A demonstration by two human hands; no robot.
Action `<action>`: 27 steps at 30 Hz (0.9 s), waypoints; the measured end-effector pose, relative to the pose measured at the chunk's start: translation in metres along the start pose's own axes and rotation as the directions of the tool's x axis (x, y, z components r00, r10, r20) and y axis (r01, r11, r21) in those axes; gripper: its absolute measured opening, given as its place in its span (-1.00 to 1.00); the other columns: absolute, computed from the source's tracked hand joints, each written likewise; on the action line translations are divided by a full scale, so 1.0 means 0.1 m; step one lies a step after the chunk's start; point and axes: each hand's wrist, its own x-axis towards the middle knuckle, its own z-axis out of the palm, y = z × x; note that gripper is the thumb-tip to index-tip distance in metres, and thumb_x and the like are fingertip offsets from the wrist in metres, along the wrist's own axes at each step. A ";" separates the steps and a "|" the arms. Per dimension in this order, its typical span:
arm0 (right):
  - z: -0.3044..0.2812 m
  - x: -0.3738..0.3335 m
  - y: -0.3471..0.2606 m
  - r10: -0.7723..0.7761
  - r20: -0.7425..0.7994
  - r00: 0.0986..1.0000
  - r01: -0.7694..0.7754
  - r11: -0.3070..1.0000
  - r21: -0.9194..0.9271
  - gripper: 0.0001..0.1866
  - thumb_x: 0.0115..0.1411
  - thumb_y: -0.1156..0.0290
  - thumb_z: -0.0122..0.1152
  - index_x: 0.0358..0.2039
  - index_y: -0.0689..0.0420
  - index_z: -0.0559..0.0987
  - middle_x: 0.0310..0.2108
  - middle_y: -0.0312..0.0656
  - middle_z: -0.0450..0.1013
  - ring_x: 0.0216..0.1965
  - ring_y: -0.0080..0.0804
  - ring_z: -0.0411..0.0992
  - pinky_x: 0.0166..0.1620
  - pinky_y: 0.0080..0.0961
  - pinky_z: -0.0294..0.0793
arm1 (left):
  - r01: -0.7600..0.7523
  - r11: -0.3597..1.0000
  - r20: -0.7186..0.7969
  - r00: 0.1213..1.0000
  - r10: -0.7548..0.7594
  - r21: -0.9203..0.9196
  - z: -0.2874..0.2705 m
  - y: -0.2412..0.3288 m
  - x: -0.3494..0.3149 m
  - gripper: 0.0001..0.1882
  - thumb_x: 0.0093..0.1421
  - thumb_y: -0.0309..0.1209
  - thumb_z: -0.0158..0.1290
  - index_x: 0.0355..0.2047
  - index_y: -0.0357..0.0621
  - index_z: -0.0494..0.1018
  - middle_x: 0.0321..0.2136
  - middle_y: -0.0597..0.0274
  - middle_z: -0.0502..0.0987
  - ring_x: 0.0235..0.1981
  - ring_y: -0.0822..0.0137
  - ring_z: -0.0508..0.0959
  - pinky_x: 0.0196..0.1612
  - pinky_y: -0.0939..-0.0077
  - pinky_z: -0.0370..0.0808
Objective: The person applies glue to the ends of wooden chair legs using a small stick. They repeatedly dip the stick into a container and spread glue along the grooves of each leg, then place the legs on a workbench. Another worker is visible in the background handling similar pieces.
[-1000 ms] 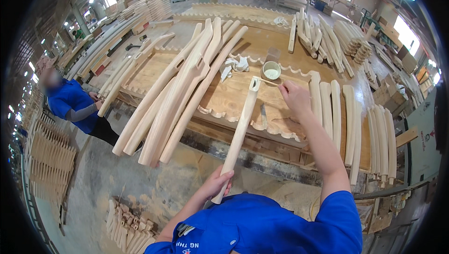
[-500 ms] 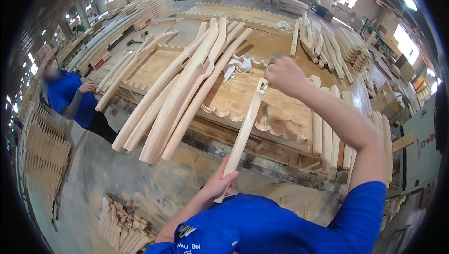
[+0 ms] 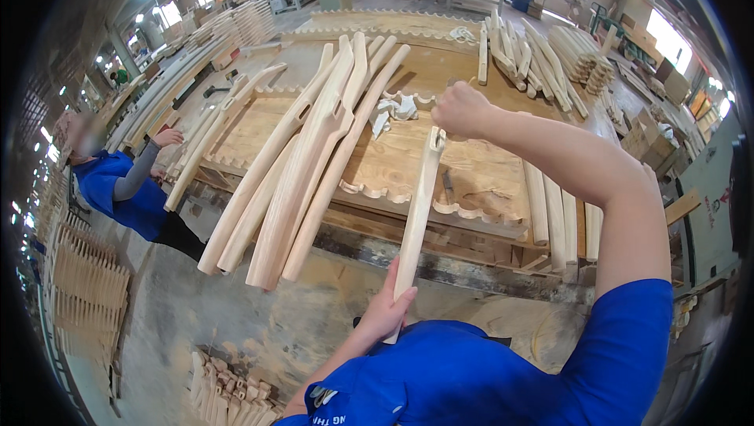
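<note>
My left hand (image 3: 389,307) is wrapped round the lower end of a pale wooden bar (image 3: 418,226), which slants up and away over the bench edge. The bar's far end has a notch or slot cut in it. Just above that end is my right hand (image 3: 463,109), its fingers closed; a small part of something shows at its top, but I cannot make out what it is. Under the bar lies a plywood board (image 3: 377,160) with scalloped strips along its edges. A small narrow tool (image 3: 448,184) rests on that board, right of the bar.
Long shaped wooden pieces (image 3: 294,182) are piled left of the bar, their near ends jutting past the bench. A crumpled white cloth (image 3: 393,112) lies behind. More wooden pieces (image 3: 538,210) stand at right. A co-worker in blue (image 3: 129,194) is at left; short wood pieces (image 3: 224,391) lie on the floor.
My right hand has shifted slightly left and stays close to the bar's notched end. The whole view has turned a little. The co-worker's arm has risen and reaches further right.
</note>
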 end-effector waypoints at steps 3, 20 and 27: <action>0.03 -0.02 -0.07 0.027 -0.010 1.000 -0.027 0.999 0.027 -0.95 -0.07 0.41 0.19 -0.58 0.02 0.60 -0.55 -0.26 0.54 -0.41 -0.31 0.55 -0.44 -0.41 0.44 | -0.030 0.999 -0.027 0.999 0.030 0.010 0.02 -0.04 0.00 -0.21 0.29 -0.27 -0.10 0.35 0.15 -0.36 -0.54 0.22 0.40 -0.73 0.43 0.40 -0.65 0.51 0.42; 0.24 -0.34 0.05 0.228 -0.395 0.890 -0.197 0.973 0.118 -0.88 -0.04 0.38 0.22 -0.42 0.01 0.56 -0.38 -0.34 0.44 -0.23 -0.41 0.44 -0.27 -0.44 0.40 | -0.032 0.958 0.025 0.999 0.040 -0.283 0.03 -0.17 0.05 -0.24 0.31 -0.35 -0.16 0.35 0.14 -0.39 -0.58 0.26 0.30 -0.73 0.46 0.34 -0.68 0.57 0.37; 0.70 -0.70 -0.22 0.663 -0.094 0.743 -0.388 0.541 0.746 -0.81 0.10 0.22 0.14 -0.42 0.06 0.55 -0.41 -0.21 0.49 -0.33 -0.22 0.48 -0.32 -0.27 0.41 | 0.018 0.964 0.078 0.997 0.003 -0.267 -0.03 -0.16 0.05 -0.24 0.33 -0.34 -0.17 0.34 0.37 -0.39 -0.50 0.15 0.31 -0.63 0.41 0.34 -0.65 0.52 0.42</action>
